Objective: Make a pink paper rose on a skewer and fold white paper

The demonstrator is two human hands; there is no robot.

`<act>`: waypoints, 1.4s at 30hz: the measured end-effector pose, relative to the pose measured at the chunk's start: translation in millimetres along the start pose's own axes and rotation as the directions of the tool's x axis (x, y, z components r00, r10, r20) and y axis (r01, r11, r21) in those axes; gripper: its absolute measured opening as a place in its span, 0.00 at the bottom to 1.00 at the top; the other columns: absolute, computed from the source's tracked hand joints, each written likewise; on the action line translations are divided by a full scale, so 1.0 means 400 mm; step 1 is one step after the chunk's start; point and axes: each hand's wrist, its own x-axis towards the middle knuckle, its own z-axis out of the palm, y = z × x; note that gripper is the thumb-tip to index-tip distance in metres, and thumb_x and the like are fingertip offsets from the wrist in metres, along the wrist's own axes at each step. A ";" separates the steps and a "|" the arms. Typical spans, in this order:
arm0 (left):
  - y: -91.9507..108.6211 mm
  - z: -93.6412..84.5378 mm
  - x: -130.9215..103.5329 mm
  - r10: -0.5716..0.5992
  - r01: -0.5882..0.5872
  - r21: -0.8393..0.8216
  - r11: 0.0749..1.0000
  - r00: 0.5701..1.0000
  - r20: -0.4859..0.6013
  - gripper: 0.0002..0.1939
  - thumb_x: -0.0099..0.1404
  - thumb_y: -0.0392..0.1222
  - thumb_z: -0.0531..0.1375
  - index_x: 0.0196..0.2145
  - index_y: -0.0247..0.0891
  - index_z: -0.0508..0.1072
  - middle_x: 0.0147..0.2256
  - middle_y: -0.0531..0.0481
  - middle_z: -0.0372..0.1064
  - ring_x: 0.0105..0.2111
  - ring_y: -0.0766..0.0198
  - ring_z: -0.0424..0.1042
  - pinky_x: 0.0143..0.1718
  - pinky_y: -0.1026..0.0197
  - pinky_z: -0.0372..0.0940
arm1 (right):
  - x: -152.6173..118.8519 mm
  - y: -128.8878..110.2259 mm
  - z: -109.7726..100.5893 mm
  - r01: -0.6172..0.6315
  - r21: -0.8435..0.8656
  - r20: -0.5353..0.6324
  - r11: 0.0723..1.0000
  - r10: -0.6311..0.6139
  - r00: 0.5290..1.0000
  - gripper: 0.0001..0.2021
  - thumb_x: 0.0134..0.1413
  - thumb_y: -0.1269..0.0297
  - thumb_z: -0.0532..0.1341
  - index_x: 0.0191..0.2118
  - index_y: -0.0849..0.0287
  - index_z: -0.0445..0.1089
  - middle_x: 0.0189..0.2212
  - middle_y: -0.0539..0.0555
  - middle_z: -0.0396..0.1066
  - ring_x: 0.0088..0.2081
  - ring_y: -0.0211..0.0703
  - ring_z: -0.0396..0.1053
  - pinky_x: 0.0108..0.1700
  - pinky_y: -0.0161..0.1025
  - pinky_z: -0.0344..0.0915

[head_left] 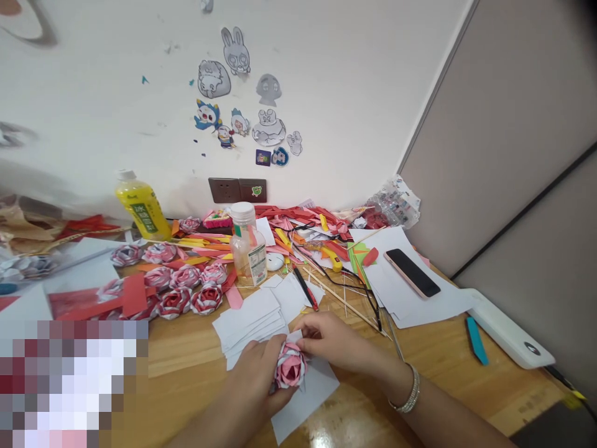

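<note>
both my left hand (254, 376) and right hand (329, 342) pinch a paper rose (290, 367) over the desk (196, 354); squeezing harder could crush its petals.

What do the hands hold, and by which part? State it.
A pink paper rose: left hand cups its left side and underside, right hand pinches its top right petals.

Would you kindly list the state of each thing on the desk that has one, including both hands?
Left hand: closed on the paper rose.
Right hand: fingers pinching the rose's top edge.
Paper rose: folded, held over a white sheet.
Yellow drink bottle: capped, upright, full.
Clear bottle: capped, upright.
Phone: screen dark, face up.
Finished roses: lying clustered.
</note>
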 end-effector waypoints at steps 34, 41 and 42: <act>-0.029 -0.007 0.016 0.140 -0.073 0.202 0.977 0.929 -0.343 0.14 0.52 0.48 0.60 0.36 0.40 0.66 0.31 0.49 0.74 0.30 0.55 0.70 0.36 0.55 0.60 | -0.005 -0.031 0.022 0.262 -0.043 -0.215 0.964 -0.265 0.940 0.05 0.53 0.69 0.57 0.30 0.59 0.70 0.33 0.52 0.66 0.38 0.40 0.65 0.44 0.39 0.60; -0.033 0.004 0.019 0.206 -0.124 0.227 0.966 0.901 -0.382 0.16 0.53 0.46 0.60 0.39 0.40 0.64 0.32 0.48 0.75 0.30 0.56 0.72 0.35 0.56 0.60 | -0.009 -0.034 0.029 0.275 -0.075 -0.204 0.959 -0.284 0.937 0.07 0.52 0.71 0.57 0.34 0.57 0.72 0.34 0.53 0.67 0.39 0.41 0.64 0.44 0.40 0.60; -0.034 0.005 0.019 0.208 -0.124 0.231 0.965 0.899 -0.385 0.16 0.53 0.46 0.60 0.39 0.40 0.64 0.32 0.48 0.75 0.30 0.56 0.72 0.35 0.56 0.59 | -0.009 -0.033 0.031 0.272 -0.059 -0.206 0.960 -0.278 0.938 0.07 0.51 0.70 0.57 0.35 0.57 0.72 0.35 0.53 0.67 0.40 0.42 0.64 0.45 0.40 0.60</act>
